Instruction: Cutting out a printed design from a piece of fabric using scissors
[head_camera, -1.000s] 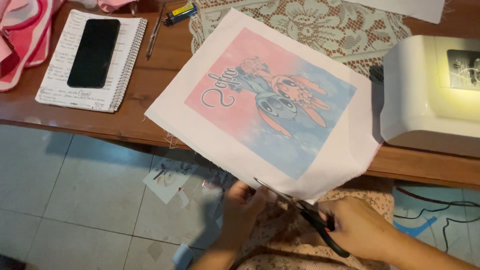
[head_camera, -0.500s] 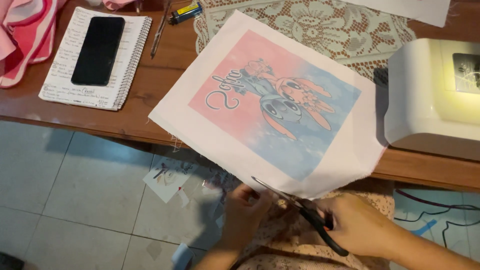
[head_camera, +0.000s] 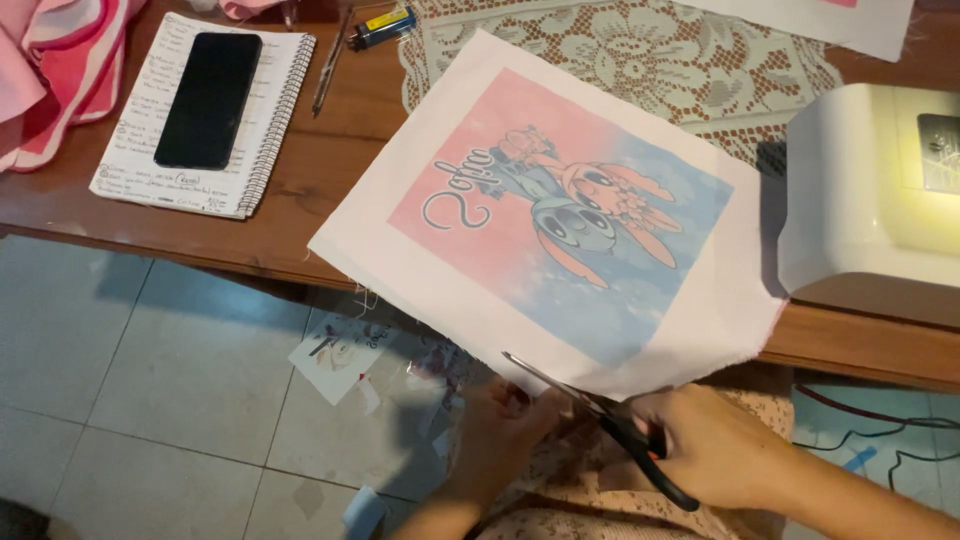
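Our right hand (head_camera: 725, 455), clamped on black-handled steel scissors (head_camera: 600, 425), starts trimming the pink-and-blue printed white fabric sheet (head_camera: 560, 220); our left hand (head_camera: 500, 425) pinches its near edge; most borders remain uncut

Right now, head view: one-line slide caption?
Right hand works scissors along printed fabric sheet edge; left hand steadies it.

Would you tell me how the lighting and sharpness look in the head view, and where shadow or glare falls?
Head view: warm, dim light; the printed fabric and notebook are fairly sharp; the white machine glows yellowish and nearly washes out on top; it casts a shadow onto the fabric's right edge; the left hand, right hand and scissors sit in shade, slightly soft; the floor is dim.
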